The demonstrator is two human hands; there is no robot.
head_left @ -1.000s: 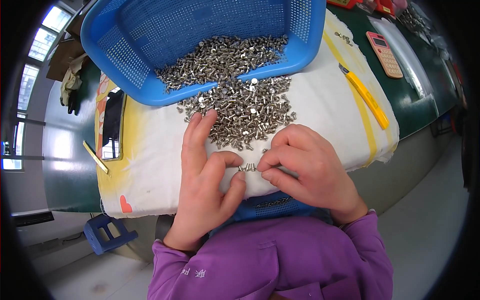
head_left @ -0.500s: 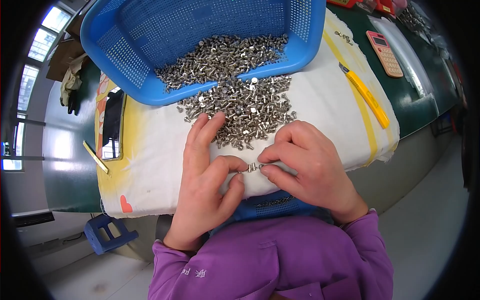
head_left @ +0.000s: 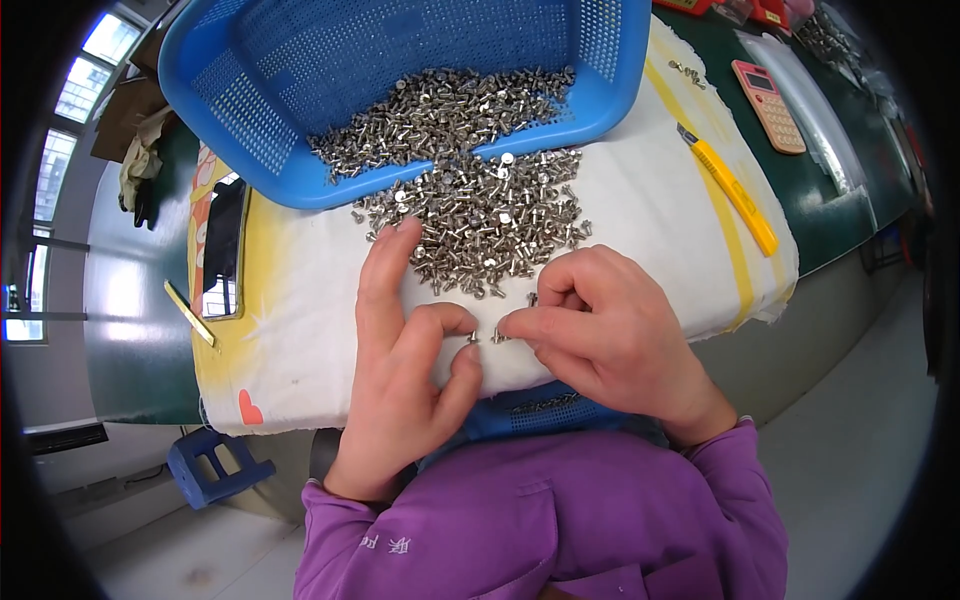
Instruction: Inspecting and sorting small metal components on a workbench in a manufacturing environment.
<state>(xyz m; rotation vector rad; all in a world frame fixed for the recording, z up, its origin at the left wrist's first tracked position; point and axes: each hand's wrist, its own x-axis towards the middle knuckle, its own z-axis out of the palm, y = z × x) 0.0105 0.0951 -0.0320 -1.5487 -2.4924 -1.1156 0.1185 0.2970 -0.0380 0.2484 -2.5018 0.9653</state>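
Note:
Small silver screws (head_left: 500,225) lie in a heap on the white cloth (head_left: 300,350), spilling from the front of a blue basket (head_left: 605,118). Close to the cloth's near edge, my left hand (head_left: 405,375) pinches one screw (head_left: 473,338) between thumb and index finger, its other fingers raised beside the heap. To its right, the index fingertip of my right hand (head_left: 620,335) touches another small screw (head_left: 497,336). The right fingers are curled, with a further screw showing by the knuckles. What lies inside that hand is hidden.
A yellow utility knife (head_left: 735,198) and pink calculator (head_left: 768,107) lie at right. A dark phone (head_left: 226,250) and a yellow strip (head_left: 190,314) are at left. Below the cloth's edge, a second blue basket (head_left: 545,418) holds screws. A blue stool (head_left: 215,468) stands lower left.
My hands were close together around a short row of screws. My left hand has shifted slightly left with one screw, and my right index finger has moved left and lower.

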